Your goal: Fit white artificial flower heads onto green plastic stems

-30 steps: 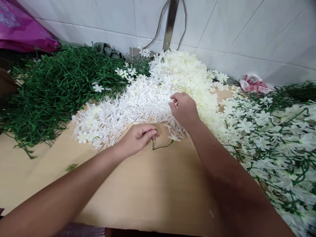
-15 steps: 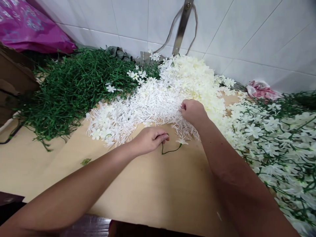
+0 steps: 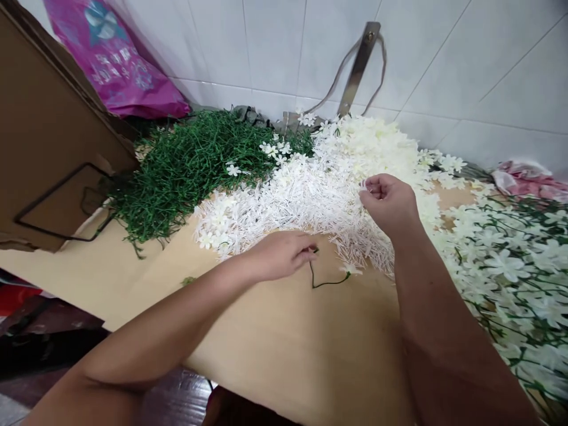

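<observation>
My left hand is closed in a pinch on a thin green stem, above the brown board. At the stem's far end a white flower hangs near the board. My right hand has its fingers curled together over the edge of the white pieces; a small white bit shows at its fingertips, too small to make out. Below and left of it spreads a heap of thin white pieces. Behind lies a pile of cream petals.
A green stem pile lies at the left, beside a cardboard box and a purple bag. Finished-looking white flowers on stems cover the right side. A metal strip leans on the tiled wall.
The view has swung left, showing more of the box and bag. My right hand has moved slightly away from my left, which keeps its hold on the stem.
</observation>
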`<state>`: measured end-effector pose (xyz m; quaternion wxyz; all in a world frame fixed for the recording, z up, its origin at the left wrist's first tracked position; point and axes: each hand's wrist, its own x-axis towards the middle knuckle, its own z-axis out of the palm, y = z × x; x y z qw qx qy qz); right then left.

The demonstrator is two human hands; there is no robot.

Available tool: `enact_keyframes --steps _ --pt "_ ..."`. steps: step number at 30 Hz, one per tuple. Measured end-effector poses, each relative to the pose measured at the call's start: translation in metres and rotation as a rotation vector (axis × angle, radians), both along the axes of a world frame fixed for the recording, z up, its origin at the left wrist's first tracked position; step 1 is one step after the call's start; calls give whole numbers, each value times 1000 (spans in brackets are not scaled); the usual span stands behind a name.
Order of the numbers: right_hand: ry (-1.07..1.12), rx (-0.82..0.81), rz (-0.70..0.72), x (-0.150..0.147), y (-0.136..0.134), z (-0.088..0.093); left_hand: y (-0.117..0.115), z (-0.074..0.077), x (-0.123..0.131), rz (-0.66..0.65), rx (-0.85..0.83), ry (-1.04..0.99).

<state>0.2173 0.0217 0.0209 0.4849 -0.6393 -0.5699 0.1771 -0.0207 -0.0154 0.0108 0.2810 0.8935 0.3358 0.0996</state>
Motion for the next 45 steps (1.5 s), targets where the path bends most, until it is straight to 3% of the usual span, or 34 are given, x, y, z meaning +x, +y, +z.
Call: enact_keyframes --steps 2,6,8,12,20,24,29,32,34,36,40,42,45 --pt "37 -27 23 2 -2 1 11 13 -10 133 41 -28" --pt "7 26 13 3 -6 6 52 32 -42 583 235 -63" --pt "-40 81 -3 2 -8 8 76 35 -61 748 288 -5" --pt "-32 79 17 1 -7 6 109 29 -89 932 348 87" --pt "27 17 49 3 -6 0 139 13 -88 904 452 401" --pt "109 22 45 3 -8 5 136 19 -91 938 471 295" --pt "278 -26 108 -1 -5 5 115 37 -93 940 509 99" --pt "361 -67 158 -2 -3 5 95 44 -76 938 286 -268" --pt "403 -78 203 -6 -4 6 76 45 -57 908 -43 -588" --pt "428 -81 272 -13 -7 9 55 43 -36 811 -416 -782" --pt "404 -81 456 -39 -16 14 19 34 0 716 -842 -950" --pt "339 -57 529 -52 -22 15 11 29 10 713 -966 -993" --pt "259 -27 532 -66 -27 14 7 22 14 761 -1062 -1059"
